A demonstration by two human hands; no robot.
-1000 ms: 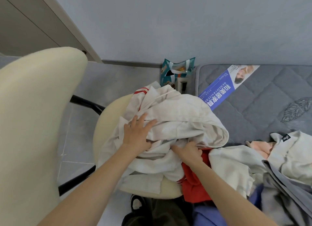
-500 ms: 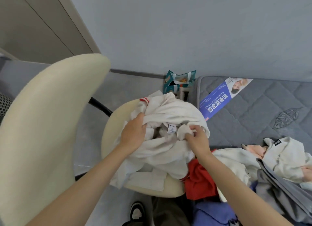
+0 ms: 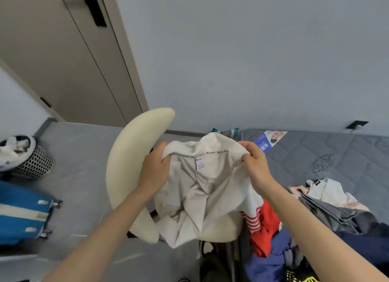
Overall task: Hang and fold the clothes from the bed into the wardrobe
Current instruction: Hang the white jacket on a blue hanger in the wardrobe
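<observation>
Fingers of my left hand (image 3: 154, 172) are curled shut over the left side of the neckline of the cream sweatshirt (image 3: 202, 193); fingers of my right hand (image 3: 255, 168) are pinched closed on the right side of the same neckline. Between the two grips the collar is stretched open, with the white neck label (image 3: 200, 163) facing me.

Change noted: half a second ago the sweatshirt lay bunched on the seat of the cream chair (image 3: 134, 155) with both hands working into the folds. It is now raised by the collar, its body hanging down over the seat and its red-striped cuff (image 3: 251, 218) trailing to the right.

Meaning for the task: I judge the garment located, oriented and ready to go on a hanger or be folded. The remaining pile (image 3: 328, 208) lies at the near right on the grey mattress (image 3: 315, 147), not yet sorted. The wardrobe is not identifiable in this view.
</observation>
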